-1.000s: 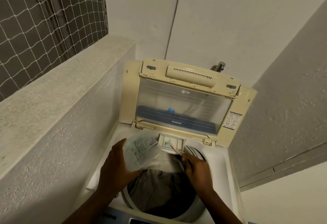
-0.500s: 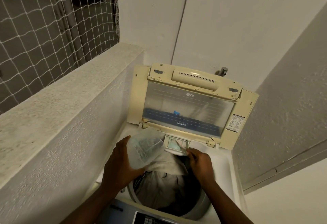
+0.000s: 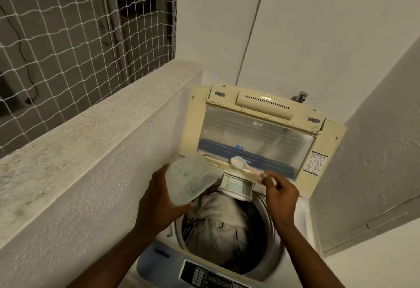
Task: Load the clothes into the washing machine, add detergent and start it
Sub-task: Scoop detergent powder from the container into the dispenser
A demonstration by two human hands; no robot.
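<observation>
A top-loading washing machine [image 3: 293, 262] stands below me, its cream lid [image 3: 259, 133] raised against the back wall. Grey and beige clothes [image 3: 218, 226] fill the drum. At the drum's back rim the small detergent drawer [image 3: 237, 185] is pulled out, with pale powder in it. My left hand [image 3: 159, 199] grips a translucent detergent tub [image 3: 188, 178], tilted, left of the drawer. My right hand [image 3: 280, 193] pinches the handle of a white plastic spoon [image 3: 238, 162], whose bowl is lifted above the drawer.
A rough concrete ledge [image 3: 91, 133] with netting [image 3: 68, 26] above it runs close along the machine's left side. White walls close in behind and to the right. A tap [image 3: 301, 96] sticks out behind the lid. The control panel [image 3: 204, 275] lies at the front edge.
The spoon has risen from the drawer to above it, held by my right hand. My left hand with the tub has lifted a little. The camera has tipped so the control panel shows.
</observation>
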